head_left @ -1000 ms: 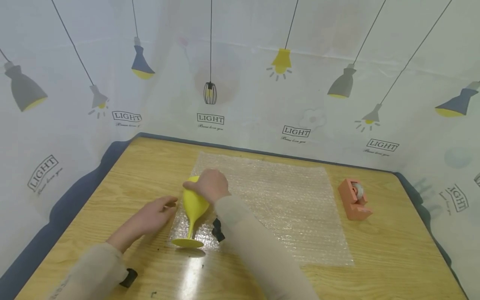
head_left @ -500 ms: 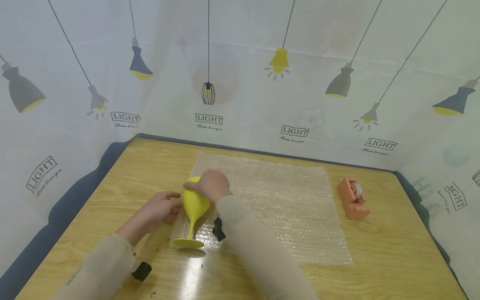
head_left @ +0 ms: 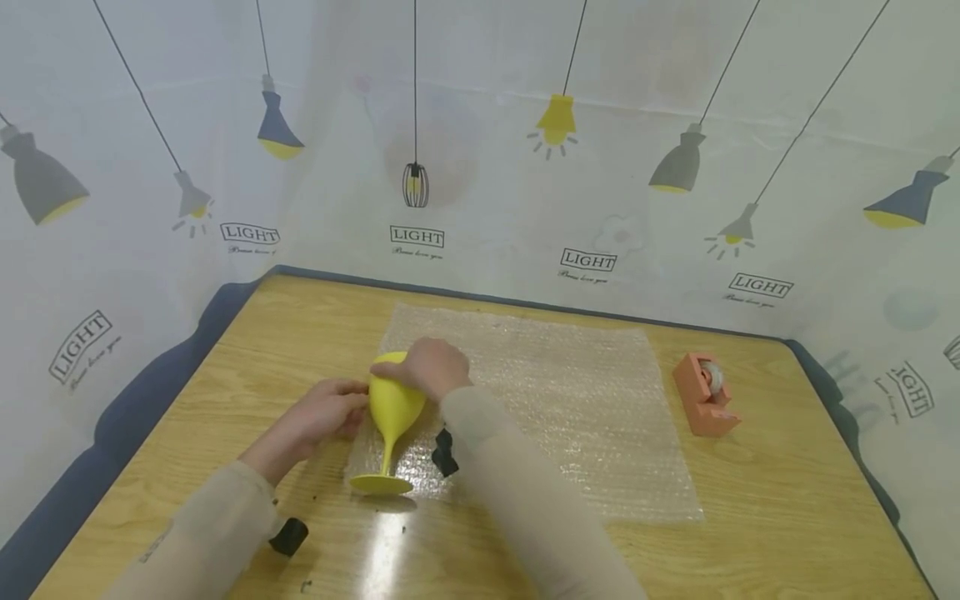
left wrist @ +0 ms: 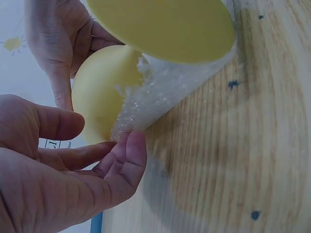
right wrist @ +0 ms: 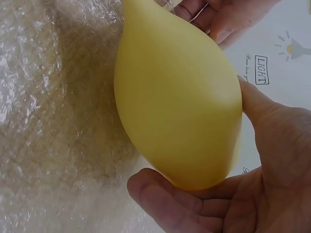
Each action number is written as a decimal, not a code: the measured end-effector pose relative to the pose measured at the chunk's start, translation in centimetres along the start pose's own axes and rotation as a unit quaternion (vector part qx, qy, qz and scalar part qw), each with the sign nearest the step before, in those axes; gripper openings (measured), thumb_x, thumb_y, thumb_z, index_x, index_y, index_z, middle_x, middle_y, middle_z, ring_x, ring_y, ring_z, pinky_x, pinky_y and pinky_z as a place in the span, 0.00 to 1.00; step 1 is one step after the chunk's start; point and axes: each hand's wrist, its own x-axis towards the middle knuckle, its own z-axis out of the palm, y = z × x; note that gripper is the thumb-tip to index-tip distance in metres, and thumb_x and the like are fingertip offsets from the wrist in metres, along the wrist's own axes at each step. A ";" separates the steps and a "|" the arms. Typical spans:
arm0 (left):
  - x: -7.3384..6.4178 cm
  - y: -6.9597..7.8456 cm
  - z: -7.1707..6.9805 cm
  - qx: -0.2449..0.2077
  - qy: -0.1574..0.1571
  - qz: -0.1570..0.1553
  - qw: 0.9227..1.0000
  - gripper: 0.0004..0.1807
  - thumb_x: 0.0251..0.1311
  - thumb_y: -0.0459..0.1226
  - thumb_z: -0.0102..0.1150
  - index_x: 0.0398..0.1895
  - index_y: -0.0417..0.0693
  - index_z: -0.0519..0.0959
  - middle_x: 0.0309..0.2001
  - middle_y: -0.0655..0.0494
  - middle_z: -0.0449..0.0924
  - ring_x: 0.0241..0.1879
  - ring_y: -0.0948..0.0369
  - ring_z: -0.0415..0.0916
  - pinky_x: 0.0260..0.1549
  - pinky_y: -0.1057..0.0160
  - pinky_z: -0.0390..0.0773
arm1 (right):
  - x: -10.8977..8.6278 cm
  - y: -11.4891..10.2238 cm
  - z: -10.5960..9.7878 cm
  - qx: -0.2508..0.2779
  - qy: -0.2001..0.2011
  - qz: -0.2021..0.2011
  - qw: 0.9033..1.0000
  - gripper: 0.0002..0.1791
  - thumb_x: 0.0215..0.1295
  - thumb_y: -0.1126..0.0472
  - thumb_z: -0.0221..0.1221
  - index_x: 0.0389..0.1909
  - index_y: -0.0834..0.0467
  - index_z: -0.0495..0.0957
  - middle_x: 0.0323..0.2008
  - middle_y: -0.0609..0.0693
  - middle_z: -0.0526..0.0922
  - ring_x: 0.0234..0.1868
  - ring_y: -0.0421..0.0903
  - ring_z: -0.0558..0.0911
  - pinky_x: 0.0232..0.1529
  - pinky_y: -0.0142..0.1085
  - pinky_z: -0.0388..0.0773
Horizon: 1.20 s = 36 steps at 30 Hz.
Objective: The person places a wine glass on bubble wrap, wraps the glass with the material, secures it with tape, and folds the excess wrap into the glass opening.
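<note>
A yellow goblet (head_left: 395, 400) lies tilted over the left edge of the bubble wrap (head_left: 562, 400), its round foot towards me. My right hand (head_left: 431, 367) holds the bowl near the rim, thumb on one side and fingers round the other in the right wrist view. Left of the bowl is my left hand (head_left: 322, 412). In the left wrist view its fingertips (left wrist: 136, 145) touch the raised edge of the bubble wrap (left wrist: 165, 92), with the thumb held apart. The goblet's foot (left wrist: 170, 24) hides part of the wrap there.
An orange tape dispenser (head_left: 705, 396) with a roll of tape stands right of the wrap on the wooden table (head_left: 795, 467). A white curtain (head_left: 495, 183) printed with lamps hangs behind and at both sides. Small dark specks dot the table's front.
My left hand has come in to the right, up to the bowl and the wrap's edge. The right hand and goblet have shifted slightly right.
</note>
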 end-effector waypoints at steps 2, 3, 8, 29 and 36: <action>0.0 0.1 0.0 0.008 -0.001 0.005 1.000 0.27 0.79 0.34 0.41 0.72 0.22 0.61 0.40 0.48 0.75 0.39 0.57 0.72 0.42 0.58 0.82 | 0.0 0.2 -0.1 -0.003 -0.003 0.002 1.000 0.37 0.58 0.22 0.60 0.32 0.55 0.81 0.28 0.48 0.81 0.27 0.43 0.76 0.26 0.32 0.73; 0.0 0.2 0.0 0.014 0.000 0.008 1.000 0.27 0.79 0.34 0.41 0.72 0.22 0.62 0.39 0.48 0.74 0.39 0.57 0.72 0.41 0.58 0.81 | 0.0 0.4 -0.2 -0.004 -0.005 0.002 1.000 0.37 0.57 0.22 0.60 0.33 0.55 0.81 0.29 0.48 0.81 0.27 0.43 0.76 0.26 0.33 0.73; 0.0 0.5 0.3 0.034 0.004 0.013 0.999 0.26 0.79 0.35 0.42 0.71 0.23 0.63 0.39 0.48 0.75 0.38 0.57 0.73 0.40 0.58 0.81 | -0.1 0.9 -0.9 -0.013 -0.017 0.003 1.000 0.37 0.57 0.21 0.60 0.32 0.54 0.80 0.30 0.47 0.82 0.28 0.43 0.76 0.28 0.33 0.73; -0.3 2.5 1.5 0.199 0.011 0.108 0.974 0.26 0.78 0.39 0.46 0.71 0.30 0.70 0.79 0.36 0.56 0.77 0.32 0.49 0.72 0.31 0.58 | -1.4 3.9 -2.5 0.042 -0.029 -0.008 0.999 0.31 0.63 0.31 0.64 0.36 0.57 0.80 0.30 0.51 0.84 0.32 0.52 0.88 0.23 0.34 0.78; -0.4 2.5 1.7 0.234 0.022 0.153 0.960 0.23 0.78 0.37 0.46 0.66 0.29 0.74 0.77 0.38 0.61 0.76 0.34 0.54 0.74 0.32 0.54 | -1.3 4.6 -2.7 0.072 -0.034 -0.003 0.997 0.28 0.65 0.36 0.66 0.42 0.59 0.79 0.31 0.50 0.81 0.34 0.53 0.88 0.24 0.33 0.78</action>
